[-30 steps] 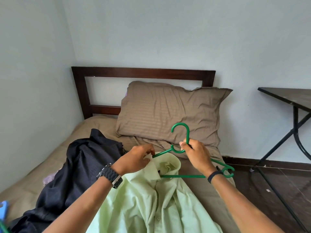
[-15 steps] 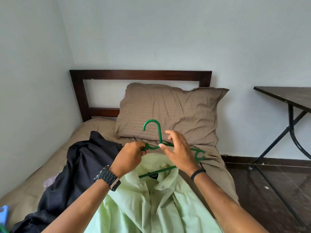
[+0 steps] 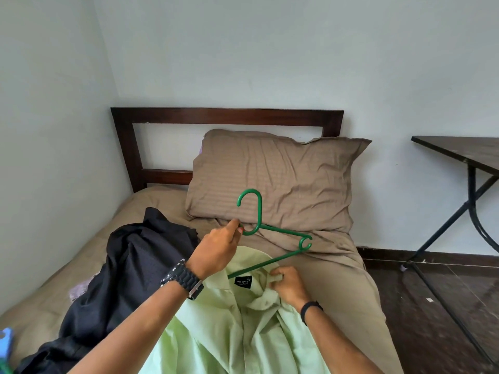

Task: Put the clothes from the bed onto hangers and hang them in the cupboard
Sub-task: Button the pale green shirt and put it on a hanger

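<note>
Currently my left hand (image 3: 216, 248) pinches the green plastic hanger (image 3: 272, 233) at its neck, holding it above the bed (image 3: 337, 268) so one arm feeds into the pale green cotton shirt (image 3: 237, 319); my right hand (image 3: 287, 284) grips the collar, apparently to keep it open.

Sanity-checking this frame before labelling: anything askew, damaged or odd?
Nothing damaged. The green hanger sits tilted, only one end inside the light green shirt collar, held by the left hand; the right hand grips the collar. A dark garment lies crumpled beside it on the bed.
</note>
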Tool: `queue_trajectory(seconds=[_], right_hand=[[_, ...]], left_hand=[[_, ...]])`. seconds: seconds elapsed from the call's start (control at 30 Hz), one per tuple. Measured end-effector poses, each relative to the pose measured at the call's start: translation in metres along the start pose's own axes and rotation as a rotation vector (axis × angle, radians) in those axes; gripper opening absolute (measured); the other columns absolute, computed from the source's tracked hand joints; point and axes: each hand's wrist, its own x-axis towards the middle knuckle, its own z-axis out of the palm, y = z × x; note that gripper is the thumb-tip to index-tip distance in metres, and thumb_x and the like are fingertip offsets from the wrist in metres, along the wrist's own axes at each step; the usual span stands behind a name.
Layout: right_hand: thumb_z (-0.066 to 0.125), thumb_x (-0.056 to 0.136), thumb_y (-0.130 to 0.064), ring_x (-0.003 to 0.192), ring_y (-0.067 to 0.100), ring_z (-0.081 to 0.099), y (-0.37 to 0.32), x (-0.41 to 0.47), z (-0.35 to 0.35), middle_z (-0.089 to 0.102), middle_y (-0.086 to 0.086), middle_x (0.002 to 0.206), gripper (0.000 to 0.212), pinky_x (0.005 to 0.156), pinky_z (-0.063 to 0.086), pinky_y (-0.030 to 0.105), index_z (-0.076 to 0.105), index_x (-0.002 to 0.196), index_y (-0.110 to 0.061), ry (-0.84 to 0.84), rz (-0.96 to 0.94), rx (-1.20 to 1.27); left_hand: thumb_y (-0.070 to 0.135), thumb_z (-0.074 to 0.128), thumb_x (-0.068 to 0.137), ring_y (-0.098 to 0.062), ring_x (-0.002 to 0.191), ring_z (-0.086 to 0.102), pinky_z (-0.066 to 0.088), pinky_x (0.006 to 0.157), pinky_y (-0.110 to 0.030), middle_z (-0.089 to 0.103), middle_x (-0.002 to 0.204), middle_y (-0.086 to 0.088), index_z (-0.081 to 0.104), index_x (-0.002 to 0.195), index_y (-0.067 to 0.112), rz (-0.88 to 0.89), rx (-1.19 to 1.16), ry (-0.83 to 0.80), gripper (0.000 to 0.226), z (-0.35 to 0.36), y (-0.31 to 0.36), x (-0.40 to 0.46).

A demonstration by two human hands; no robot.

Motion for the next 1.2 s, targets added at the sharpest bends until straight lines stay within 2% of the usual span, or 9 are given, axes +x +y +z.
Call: queue_trajectory(seconds=[0.1,0.2,0.4,0.53,0.7,0.87,1.0,1.1,1.2], right_hand=[[0.053,0.078,0.011,0.095,0.017,0.062,-0.008,0.002,-0.019,0.068,0.003,0.096,0.034,0.073,0.042,0.017,0.073,0.098,-0.006,0.123,0.029,0.016],[0.051,0.076,0.013,0.072,0.015,0.059,-0.016,0.007,-0.051,0.068,0.003,0.078,0.037,0.058,0.041,0.020,0.073,0.073,-0.016,0.194,0.023,0.083],[0.065,0.074,0.015,0.076,0.013,0.062,-0.027,0.014,-0.103,0.069,0.001,0.072,0.035,0.074,0.048,0.018,0.070,0.060,-0.016,0.111,-0.038,0.223],[0.069,0.074,0.011,0.077,0.014,0.063,-0.032,0.020,-0.119,0.070,0.002,0.071,0.032,0.077,0.048,0.022,0.071,0.060,-0.017,0.140,-0.043,0.195],[0.074,0.076,0.001,0.075,0.016,0.062,-0.036,0.024,-0.126,0.070,0.004,0.071,0.030,0.075,0.048,0.025,0.068,0.058,-0.022,0.179,-0.077,0.063],[0.074,0.074,0.002,0.067,0.013,0.057,-0.044,0.025,-0.128,0.063,-0.005,0.061,0.034,0.058,0.040,0.016,0.063,0.054,-0.024,0.243,-0.085,-0.029],[0.068,0.077,0.003,0.069,0.014,0.058,-0.051,0.025,-0.125,0.067,0.001,0.068,0.037,0.055,0.040,0.015,0.063,0.055,-0.026,0.290,-0.086,-0.071],[0.063,0.080,0.003,0.069,0.013,0.058,-0.058,0.023,-0.123,0.067,0.002,0.071,0.032,0.054,0.039,0.013,0.066,0.060,-0.022,0.311,-0.101,-0.100],[0.056,0.077,0.007,0.069,0.016,0.057,-0.064,0.020,-0.121,0.061,-0.002,0.067,0.029,0.053,0.039,0.015,0.063,0.068,-0.019,0.354,-0.155,-0.130]], left_hand=[[0.034,0.029,0.102,-0.034,0.069,0.055,0.042,0.064,-0.042,0.060,0.079,-0.011,0.039,0.103,0.015,0.009,0.066,-0.017,0.022,-0.003,-0.002,0.002],[0.047,0.030,0.099,-0.027,0.064,0.052,0.037,0.059,-0.038,0.050,0.068,0.001,0.033,0.094,0.019,0.061,0.170,-0.045,0.029,-0.010,0.000,0.006],[0.030,0.035,0.102,-0.032,0.065,0.050,0.029,0.059,-0.036,0.051,0.065,-0.004,0.034,0.084,0.018,0.102,0.101,-0.063,0.022,-0.034,0.009,0.018],[0.030,0.038,0.101,-0.023,0.063,0.050,0.035,0.059,-0.032,0.052,0.067,-0.002,0.039,0.074,0.020,0.100,0.043,-0.129,0.029,-0.058,0.015,0.023],[0.029,0.042,0.100,-0.014,0.057,0.048,0.042,0.058,-0.026,0.054,0.068,-0.001,0.053,0.087,0.005,0.010,0.043,-0.258,0.029,-0.080,0.016,0.025],[0.032,0.047,0.099,-0.010,0.053,0.050,0.044,0.059,-0.024,0.055,0.062,0.003,0.052,0.077,0.016,-0.009,0.108,-0.317,0.027,-0.087,0.013,0.023],[0.032,0.049,0.098,-0.010,0.054,0.051,0.045,0.059,-0.025,0.057,0.064,0.003,0.054,0.079,0.022,-0.028,0.143,-0.384,0.021,-0.083,0.009,0.019],[0.031,0.050,0.097,-0.011,0.058,0.056,0.043,0.054,-0.018,0.061,0.071,0.002,0.061,0.089,0.016,-0.010,0.195,-0.293,0.020,-0.074,0.008,0.017],[0.035,0.052,0.095,-0.007,0.058,0.058,0.049,0.060,-0.022,0.062,0.068,0.004,0.063,0.092,0.016,-0.027,0.222,-0.206,0.022,-0.065,0.006,0.017]])
